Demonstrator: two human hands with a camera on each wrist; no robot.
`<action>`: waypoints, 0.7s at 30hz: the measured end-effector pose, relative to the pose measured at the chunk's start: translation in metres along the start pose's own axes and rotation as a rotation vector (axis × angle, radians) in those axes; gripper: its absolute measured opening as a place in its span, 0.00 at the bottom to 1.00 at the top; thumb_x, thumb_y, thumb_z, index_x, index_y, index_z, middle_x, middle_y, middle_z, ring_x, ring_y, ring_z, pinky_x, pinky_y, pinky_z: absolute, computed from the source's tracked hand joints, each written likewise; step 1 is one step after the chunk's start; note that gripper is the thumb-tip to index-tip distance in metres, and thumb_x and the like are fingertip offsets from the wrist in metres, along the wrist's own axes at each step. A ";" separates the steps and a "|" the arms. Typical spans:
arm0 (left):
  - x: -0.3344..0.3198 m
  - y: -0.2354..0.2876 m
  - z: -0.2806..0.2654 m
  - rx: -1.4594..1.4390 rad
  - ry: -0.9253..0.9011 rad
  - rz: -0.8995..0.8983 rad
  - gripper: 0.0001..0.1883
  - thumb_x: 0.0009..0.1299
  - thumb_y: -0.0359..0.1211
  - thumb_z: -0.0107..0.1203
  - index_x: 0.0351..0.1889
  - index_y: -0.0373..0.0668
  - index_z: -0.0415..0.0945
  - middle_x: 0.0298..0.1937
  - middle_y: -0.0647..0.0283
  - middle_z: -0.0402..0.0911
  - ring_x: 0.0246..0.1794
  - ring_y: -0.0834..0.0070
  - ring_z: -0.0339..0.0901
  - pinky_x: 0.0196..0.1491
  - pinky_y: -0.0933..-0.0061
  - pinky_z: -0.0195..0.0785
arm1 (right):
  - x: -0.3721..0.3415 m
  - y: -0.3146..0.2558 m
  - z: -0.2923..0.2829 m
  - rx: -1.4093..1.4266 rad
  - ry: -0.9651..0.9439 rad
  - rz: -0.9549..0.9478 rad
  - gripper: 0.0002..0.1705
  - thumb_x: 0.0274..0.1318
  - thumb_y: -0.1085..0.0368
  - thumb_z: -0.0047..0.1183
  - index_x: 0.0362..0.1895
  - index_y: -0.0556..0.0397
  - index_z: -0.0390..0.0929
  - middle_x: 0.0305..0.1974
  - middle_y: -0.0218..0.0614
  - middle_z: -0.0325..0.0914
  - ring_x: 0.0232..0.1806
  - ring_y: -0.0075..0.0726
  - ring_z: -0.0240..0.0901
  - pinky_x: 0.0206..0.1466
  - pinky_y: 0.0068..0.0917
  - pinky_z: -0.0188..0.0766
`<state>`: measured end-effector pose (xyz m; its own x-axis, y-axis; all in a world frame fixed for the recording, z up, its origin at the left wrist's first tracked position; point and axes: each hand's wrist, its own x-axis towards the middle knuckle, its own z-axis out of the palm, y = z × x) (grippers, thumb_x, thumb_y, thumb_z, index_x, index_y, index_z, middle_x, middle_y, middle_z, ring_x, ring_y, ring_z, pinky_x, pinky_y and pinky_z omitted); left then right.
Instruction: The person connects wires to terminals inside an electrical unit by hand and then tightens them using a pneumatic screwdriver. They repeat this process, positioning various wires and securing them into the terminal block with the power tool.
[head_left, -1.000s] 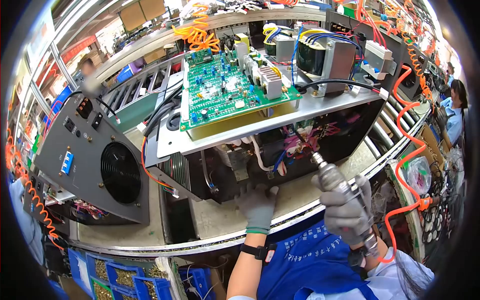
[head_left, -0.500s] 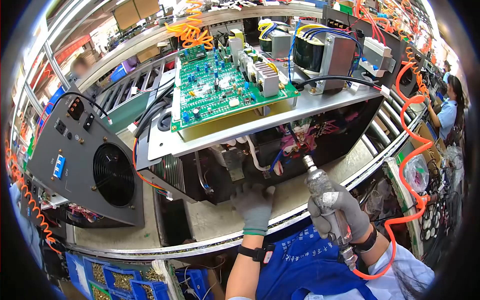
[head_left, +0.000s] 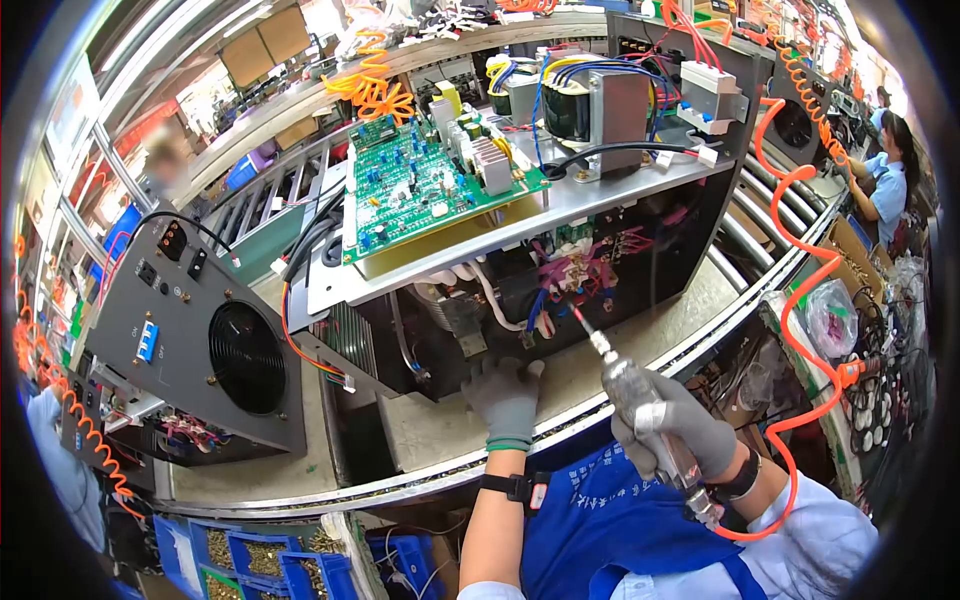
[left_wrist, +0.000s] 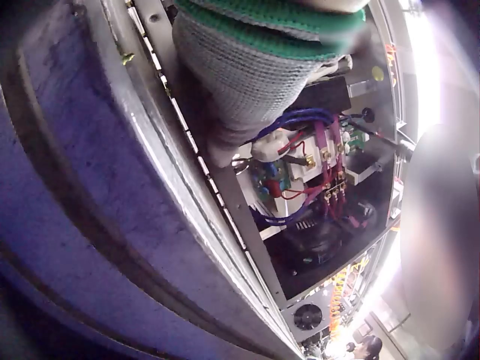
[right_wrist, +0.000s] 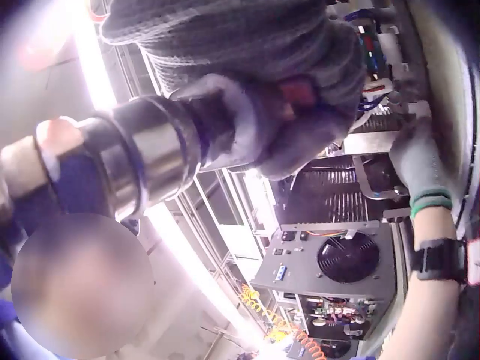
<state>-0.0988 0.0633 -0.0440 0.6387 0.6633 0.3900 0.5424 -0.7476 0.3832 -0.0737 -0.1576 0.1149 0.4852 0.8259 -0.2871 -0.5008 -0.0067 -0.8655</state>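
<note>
My gloved right hand grips a metal air screwdriver, its red-tipped bit angled up toward the open side of a dark metal chassis. That tip overlaps the lower edge of the pink and blue wiring inside. Low at the chassis's front edge rests my gloved left hand, fingers extended against it, holding nothing. The left wrist view shows the terminals beyond the glove. On the chassis top sit a green circuit board and a transformer.
Another grey unit with a fan stands at left. An orange air hose runs from the screwdriver along my right side. Blue bins of screws sit below the conveyor edge. Rollers lie beyond the chassis. A person works at far right.
My right hand and the screwdriver have drawn back and down from the wiring, so the bit now shows. The left hand stays at the chassis edge. The head view has shifted slightly.
</note>
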 end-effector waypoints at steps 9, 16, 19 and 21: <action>-0.001 0.000 0.000 0.046 0.020 0.000 0.17 0.53 0.53 0.63 0.28 0.52 0.83 0.40 0.63 0.80 0.47 0.60 0.74 0.48 0.52 0.64 | 0.027 0.035 -0.033 -0.165 0.080 0.081 0.31 0.52 0.62 0.58 0.57 0.57 0.59 0.28 0.36 0.70 0.16 0.28 0.72 0.14 0.27 0.70; 0.000 -0.001 0.001 -0.034 0.048 -0.003 0.16 0.52 0.52 0.64 0.27 0.53 0.83 0.39 0.62 0.81 0.47 0.58 0.75 0.48 0.52 0.64 | 0.049 0.035 -0.041 -0.160 0.061 0.051 0.32 0.52 0.61 0.57 0.59 0.57 0.59 0.27 0.37 0.72 0.15 0.29 0.71 0.14 0.25 0.70; 0.001 0.001 -0.003 -0.062 0.018 -0.022 0.16 0.53 0.53 0.64 0.28 0.54 0.85 0.40 0.61 0.81 0.47 0.56 0.75 0.49 0.52 0.64 | 0.051 0.038 -0.044 -0.281 0.094 0.023 0.36 0.50 0.62 0.60 0.62 0.55 0.57 0.27 0.36 0.72 0.18 0.27 0.72 0.18 0.25 0.70; -0.001 0.000 -0.002 -0.064 0.022 -0.022 0.16 0.53 0.53 0.64 0.28 0.54 0.84 0.39 0.62 0.81 0.46 0.56 0.75 0.48 0.52 0.64 | 0.053 0.039 -0.040 -0.502 0.183 -0.010 0.39 0.48 0.64 0.63 0.63 0.53 0.58 0.28 0.35 0.71 0.20 0.25 0.71 0.22 0.26 0.70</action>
<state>-0.1003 0.0628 -0.0421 0.6146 0.6804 0.3992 0.5196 -0.7299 0.4441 -0.0388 -0.1361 0.0495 0.6281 0.7155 -0.3059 -0.1127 -0.3053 -0.9456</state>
